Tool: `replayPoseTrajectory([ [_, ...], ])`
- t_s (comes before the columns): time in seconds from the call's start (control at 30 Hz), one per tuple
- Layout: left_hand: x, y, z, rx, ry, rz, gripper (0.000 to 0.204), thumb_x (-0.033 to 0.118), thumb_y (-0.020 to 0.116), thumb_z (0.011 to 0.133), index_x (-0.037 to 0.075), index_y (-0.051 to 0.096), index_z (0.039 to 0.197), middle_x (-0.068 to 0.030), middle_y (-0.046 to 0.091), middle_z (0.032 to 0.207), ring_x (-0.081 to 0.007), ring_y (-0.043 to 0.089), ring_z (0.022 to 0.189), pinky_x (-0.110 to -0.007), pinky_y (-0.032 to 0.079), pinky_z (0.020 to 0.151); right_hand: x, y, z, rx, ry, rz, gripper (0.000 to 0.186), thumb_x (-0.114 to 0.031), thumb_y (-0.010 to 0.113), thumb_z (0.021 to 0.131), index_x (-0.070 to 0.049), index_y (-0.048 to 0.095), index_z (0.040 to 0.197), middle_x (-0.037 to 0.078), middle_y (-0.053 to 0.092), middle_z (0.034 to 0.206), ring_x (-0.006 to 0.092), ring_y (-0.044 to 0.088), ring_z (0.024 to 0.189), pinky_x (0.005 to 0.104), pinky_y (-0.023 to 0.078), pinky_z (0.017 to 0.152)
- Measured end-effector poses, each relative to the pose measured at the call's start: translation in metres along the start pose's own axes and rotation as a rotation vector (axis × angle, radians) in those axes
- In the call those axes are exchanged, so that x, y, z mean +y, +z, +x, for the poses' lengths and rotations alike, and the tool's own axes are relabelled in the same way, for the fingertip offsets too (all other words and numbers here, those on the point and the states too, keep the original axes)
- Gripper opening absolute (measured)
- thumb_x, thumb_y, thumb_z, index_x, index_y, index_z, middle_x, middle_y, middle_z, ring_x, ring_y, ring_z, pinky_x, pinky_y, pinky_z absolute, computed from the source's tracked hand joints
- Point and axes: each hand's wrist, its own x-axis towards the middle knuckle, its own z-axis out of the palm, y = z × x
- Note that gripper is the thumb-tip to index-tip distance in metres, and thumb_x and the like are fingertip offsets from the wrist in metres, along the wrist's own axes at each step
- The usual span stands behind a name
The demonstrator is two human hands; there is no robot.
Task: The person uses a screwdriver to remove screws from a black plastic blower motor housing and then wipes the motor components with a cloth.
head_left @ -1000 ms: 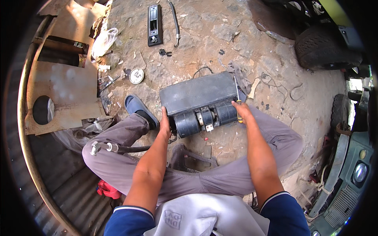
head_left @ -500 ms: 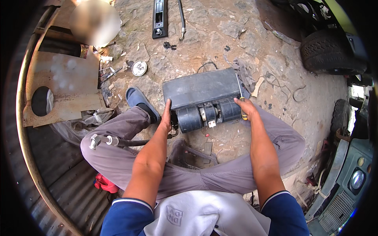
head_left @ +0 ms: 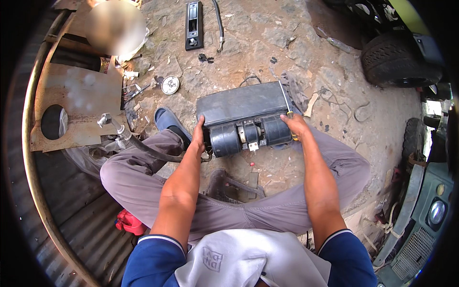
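Observation:
Between my legs sits a black blower unit [head_left: 241, 103], a flat housing with two round drums along its near side. My left hand [head_left: 197, 136] is closed on its left end. My right hand [head_left: 297, 127] grips the right end while also holding a screwdriver [head_left: 287, 98] with a yellow handle and a long shaft pointing away from me. A black hose [head_left: 150, 149] runs from the unit's lower left over my left leg; its metal fitting [head_left: 107, 120] points up and left.
A long black part [head_left: 193, 24], a short hose [head_left: 217, 19] and a round white disc [head_left: 170, 84] lie on rough stone ground. Rusty sheet metal [head_left: 83, 79] and a red plastic object [head_left: 129, 221] are at left; tyres [head_left: 399, 60] and a vehicle front [head_left: 425, 225] at right.
The unit and both hands have shifted slightly up in view. The hose with its metal fitting has risen off my left thigh toward the upper left. The screwdriver's shaft now leans more to the left.

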Motion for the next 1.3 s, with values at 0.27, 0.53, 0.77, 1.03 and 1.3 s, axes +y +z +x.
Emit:
replayPoseTrajectory([
  [0.27,0.037,0.016,-0.018,-0.006,0.005,0.034,0.081,0.063,0.053,0.091,0.004,0.043,0.145,-0.0171,0.050,0.145,-0.0327,0.053,0.127,-0.043,0.040,0.107,-0.027,-0.003,-0.013,0.054,0.012,-0.011,0.052,-0.036,0.070,0.090,0.012,0.065,0.106,0.025,0.070,0.102,0.0311,0.068,0.093,0.0411,0.050,0.081],
  [0.53,0.055,0.005,-0.008,-0.080,0.262,0.039,0.083,0.062,0.055,0.091,0.003,0.042,0.147,-0.0160,0.049,0.145,-0.0297,0.051,0.130,-0.041,0.038,0.109,-0.042,0.012,-0.044,0.222,-0.274,-0.051,0.045,-0.037,0.068,0.090,0.005,0.067,0.105,0.026,0.070,0.100,0.0394,0.068,0.099,0.0449,0.051,0.083],
  [0.77,0.086,0.005,-0.007,-0.092,0.253,0.084,0.087,0.064,0.053,0.092,0.001,0.036,0.150,-0.0163,0.045,0.149,-0.0293,0.047,0.134,-0.040,0.034,0.112,-0.071,0.014,-0.027,0.200,-0.169,-0.048,0.044,-0.039,0.068,0.089,0.004,0.068,0.100,0.027,0.070,0.098,0.0406,0.068,0.097,0.0431,0.051,0.080],
  [1.03,0.108,0.017,0.006,-0.062,0.142,0.110,0.084,0.063,0.053,0.091,0.000,0.041,0.145,-0.0214,0.050,0.143,-0.0336,0.053,0.126,-0.044,0.041,0.104,-0.064,0.011,-0.020,0.255,-0.120,-0.011,0.044,-0.038,0.069,0.089,0.005,0.067,0.091,0.017,0.069,0.085,0.0263,0.065,0.079,0.0416,0.050,0.074],
  [1.3,0.088,0.021,0.010,0.035,0.075,0.144,0.072,0.062,0.053,0.091,0.004,0.056,0.133,-0.0171,0.063,0.127,-0.0298,0.064,0.109,-0.043,0.048,0.096,-0.051,0.007,-0.025,0.154,0.003,0.130,0.037,-0.033,0.070,0.090,0.003,0.065,0.095,0.013,0.067,0.086,0.0229,0.062,0.074,0.0410,0.049,0.066],
])
